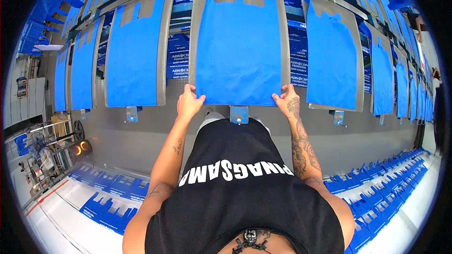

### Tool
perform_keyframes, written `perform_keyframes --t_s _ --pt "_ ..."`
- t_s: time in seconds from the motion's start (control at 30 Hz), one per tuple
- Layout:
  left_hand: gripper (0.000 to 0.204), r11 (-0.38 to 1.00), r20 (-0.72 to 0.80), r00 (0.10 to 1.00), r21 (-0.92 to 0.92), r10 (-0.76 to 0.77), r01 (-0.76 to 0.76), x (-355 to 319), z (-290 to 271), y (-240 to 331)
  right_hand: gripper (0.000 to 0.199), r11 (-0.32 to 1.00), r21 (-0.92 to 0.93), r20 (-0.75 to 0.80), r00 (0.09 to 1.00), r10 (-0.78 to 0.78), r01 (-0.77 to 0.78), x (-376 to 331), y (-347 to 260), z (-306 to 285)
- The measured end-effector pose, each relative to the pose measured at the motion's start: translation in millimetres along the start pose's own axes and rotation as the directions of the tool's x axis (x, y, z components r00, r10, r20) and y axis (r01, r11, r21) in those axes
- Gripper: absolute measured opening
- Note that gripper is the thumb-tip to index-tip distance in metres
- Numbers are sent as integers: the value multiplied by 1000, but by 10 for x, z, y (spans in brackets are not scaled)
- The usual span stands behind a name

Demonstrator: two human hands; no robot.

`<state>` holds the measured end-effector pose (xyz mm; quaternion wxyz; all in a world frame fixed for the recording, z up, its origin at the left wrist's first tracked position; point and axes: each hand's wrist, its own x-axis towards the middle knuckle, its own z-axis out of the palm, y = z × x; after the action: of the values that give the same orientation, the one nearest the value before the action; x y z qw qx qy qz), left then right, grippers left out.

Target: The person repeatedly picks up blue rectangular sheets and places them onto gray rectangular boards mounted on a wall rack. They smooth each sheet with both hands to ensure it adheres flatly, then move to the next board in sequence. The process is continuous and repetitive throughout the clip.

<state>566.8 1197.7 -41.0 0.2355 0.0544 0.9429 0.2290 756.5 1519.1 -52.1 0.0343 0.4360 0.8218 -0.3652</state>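
Note:
A plain blue fabric bag with a notched far edge lies flat on a grey board in front of me. My left hand is closed at its near left corner, thumb on the cloth and fingers at the board's edge. At the near right corner my right hand grips in the same way. Between the hands the near edge runs almost straight. Below it a blue metal bracket sticks out toward me.
Similar boards with blue bags stand on both sides, such as a left bag and a right bag with a crumpled far edge. Printed blue bags show in the gaps. More printed bags lie behind me; machinery stands at left.

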Motion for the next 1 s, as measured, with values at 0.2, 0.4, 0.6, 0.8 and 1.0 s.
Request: perform_keyframes --t_s 0.2,0.4,0.6,0.8,1.0 --pt "60 938 -94 994 -339 46 -75 580 -3 301 53 995 89 -66 997 -40 45 738 -169 -28" --pt "53 760 -36 997 -645 74 -80 1790 -128 696 50 985 138 -88 992 -91 103 1742 -611 -127" --pt "33 699 53 993 -714 102 -33 2827 -412 1207 47 965 166 -131 975 -181 201 2754 -980 -213" --pt "20 573 104 981 -819 163 -8 3650 -571 1540 48 932 314 -82 984 -160 178 3715 -1264 -176" --pt "24 646 -40 981 -748 188 -154 4175 -708 1814 49 929 314 -88 980 -177 196 4266 -1647 -302"
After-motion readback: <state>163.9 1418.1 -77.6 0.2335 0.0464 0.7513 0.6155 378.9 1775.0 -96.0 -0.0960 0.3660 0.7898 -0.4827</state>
